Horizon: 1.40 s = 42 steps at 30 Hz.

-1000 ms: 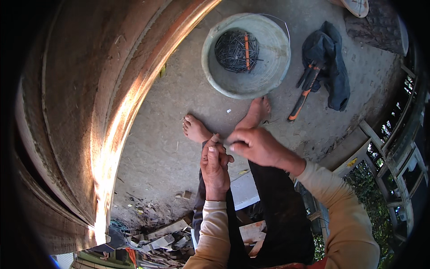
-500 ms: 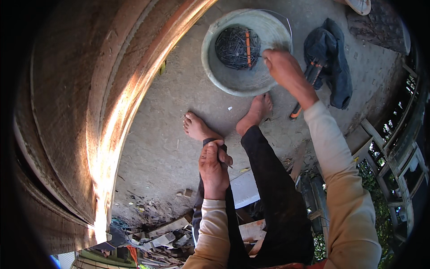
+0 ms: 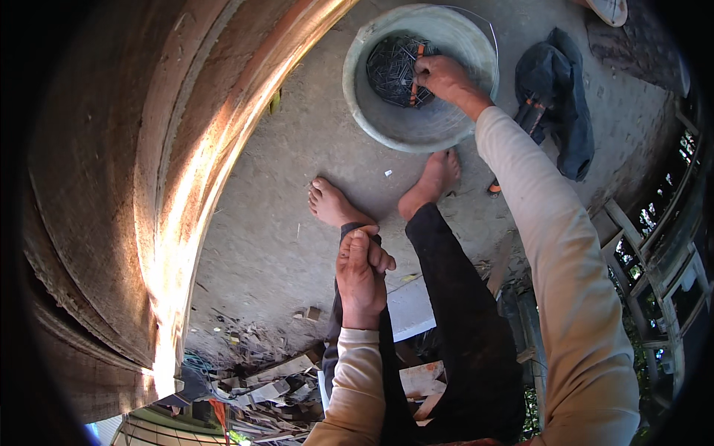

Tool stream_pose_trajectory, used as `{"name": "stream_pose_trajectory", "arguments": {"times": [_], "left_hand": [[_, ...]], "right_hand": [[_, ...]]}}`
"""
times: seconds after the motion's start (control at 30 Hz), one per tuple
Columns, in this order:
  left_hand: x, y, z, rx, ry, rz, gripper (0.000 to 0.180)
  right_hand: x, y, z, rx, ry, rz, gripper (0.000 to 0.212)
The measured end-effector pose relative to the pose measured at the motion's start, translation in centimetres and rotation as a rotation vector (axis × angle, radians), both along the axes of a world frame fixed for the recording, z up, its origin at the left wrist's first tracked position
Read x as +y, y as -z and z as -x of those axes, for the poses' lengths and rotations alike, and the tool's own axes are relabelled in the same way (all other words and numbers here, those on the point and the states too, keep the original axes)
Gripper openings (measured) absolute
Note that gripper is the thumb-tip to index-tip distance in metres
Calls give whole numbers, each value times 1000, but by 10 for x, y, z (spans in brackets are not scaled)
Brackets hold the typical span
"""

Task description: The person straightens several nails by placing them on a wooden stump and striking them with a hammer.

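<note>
A pale grey bucket (image 3: 364, 123) stands on the ground with a pile of thin dark nails (image 3: 387, 73) in its bottom. On the nails lies a slim orange stick-like thing (image 3: 414, 91). My right hand (image 3: 450, 80) is inside the bucket, its fingertips closed over the nails and partly covering the orange thing; what they pinch is hidden. Close above my lower leg, my left hand (image 3: 362, 282) is closed, thumb over the bent fingers. Whatever it may hold cannot be made out.
A dark cloth (image 3: 554, 74) lies right of the bucket, with an orange-and-black tool (image 3: 529, 115) against it. Large wooden planks (image 3: 149, 186) rise on the left. My bare feet (image 3: 431, 182) are just below the bucket. Scrap wood (image 3: 275, 394) litters the near ground.
My right hand has moved left and deeper into the bucket, from its right inner side to the nails and the orange thing. My left hand stays closed near my leg.
</note>
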<state>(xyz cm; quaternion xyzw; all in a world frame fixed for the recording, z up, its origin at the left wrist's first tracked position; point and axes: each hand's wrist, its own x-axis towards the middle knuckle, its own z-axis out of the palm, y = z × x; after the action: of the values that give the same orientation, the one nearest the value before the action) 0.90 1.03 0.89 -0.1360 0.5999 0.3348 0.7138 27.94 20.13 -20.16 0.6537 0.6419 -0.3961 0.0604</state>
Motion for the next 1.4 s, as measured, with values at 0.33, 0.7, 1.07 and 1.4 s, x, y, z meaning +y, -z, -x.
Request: {"name": "stream_pose_trajectory", "arguments": {"times": [0.33,0.7,1.07,1.4], "left_hand": [[3,-1,4,-22,70,13,26],[14,-5,9,15,62,37,25],[-46,-43,25,17,361,125,26],[-72,-162,86,19,231,-3,28]], "right_hand": [[6,-52,-2,108,-138,-133,21],[-52,-139,-19,267,1356,-330,26],[-56,-154,19,504,960,60,31],[-10,-89,-37,141,1214,-148,32]]}}
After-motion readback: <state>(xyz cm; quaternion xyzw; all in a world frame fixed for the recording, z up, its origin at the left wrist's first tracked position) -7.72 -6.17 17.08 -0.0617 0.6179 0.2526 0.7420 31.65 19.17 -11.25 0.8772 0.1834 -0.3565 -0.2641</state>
